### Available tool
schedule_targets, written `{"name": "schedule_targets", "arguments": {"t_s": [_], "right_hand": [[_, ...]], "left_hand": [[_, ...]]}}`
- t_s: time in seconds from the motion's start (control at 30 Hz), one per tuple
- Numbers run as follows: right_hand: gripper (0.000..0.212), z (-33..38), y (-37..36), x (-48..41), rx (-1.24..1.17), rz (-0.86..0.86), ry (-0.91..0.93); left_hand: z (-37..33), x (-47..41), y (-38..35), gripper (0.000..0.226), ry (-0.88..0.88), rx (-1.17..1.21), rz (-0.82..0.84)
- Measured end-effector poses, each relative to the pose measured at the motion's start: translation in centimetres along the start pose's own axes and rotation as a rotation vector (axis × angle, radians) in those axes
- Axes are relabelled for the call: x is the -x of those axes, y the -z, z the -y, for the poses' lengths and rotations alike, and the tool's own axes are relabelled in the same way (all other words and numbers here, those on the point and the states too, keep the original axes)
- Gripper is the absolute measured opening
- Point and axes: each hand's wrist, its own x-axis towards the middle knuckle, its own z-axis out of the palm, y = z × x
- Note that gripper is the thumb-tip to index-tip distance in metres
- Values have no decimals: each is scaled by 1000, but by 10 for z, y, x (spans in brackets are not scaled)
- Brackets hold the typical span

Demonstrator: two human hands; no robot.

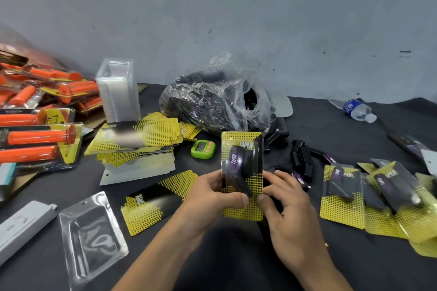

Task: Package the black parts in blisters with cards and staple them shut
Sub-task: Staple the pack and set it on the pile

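1. Dark surface (236,267) below a grey wall (236,19).
2. Left hand (212,198): fingers curled behind the blister pack (242,172), thumb pressing its yellow card (238,214).
3. Right hand (290,215): bent fingers pinch the pack's right edge.
4. The pack is held upright above the surface, with the black part (241,165) inside.

A filled blister pack (242,172) stands upright over the middle of the table (236,262), gripped between left hand (212,198) and right hand (288,201). To its left lie a loose card (151,203) and an empty blister (92,236); behind those, a stack of cards (137,142) and a stack of blisters (118,92). A bag of parts (212,99) sits behind, finished packs (343,196) to the right, a water bottle (357,110) beyond them.
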Motion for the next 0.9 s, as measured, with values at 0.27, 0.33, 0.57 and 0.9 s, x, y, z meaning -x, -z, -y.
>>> {"name": "schedule_targets", "arguments": {"t_s": [0.27,0.33,0.57,0.9], "right_hand": [[21,11,-2,4,324,-276,303],[20,27,5,4,322,-290,285],[51,42,48,13,66,-103,-149],[17,-34,135,12,22,-375,-618]], "left_hand": [[-5,-1,-7,34,12,156,89],[-14,-2,-10,35,-25,183,58],[-36,-2,-66,31,64,129,10],[-4,-36,-202,16,388,113,-17]]}}
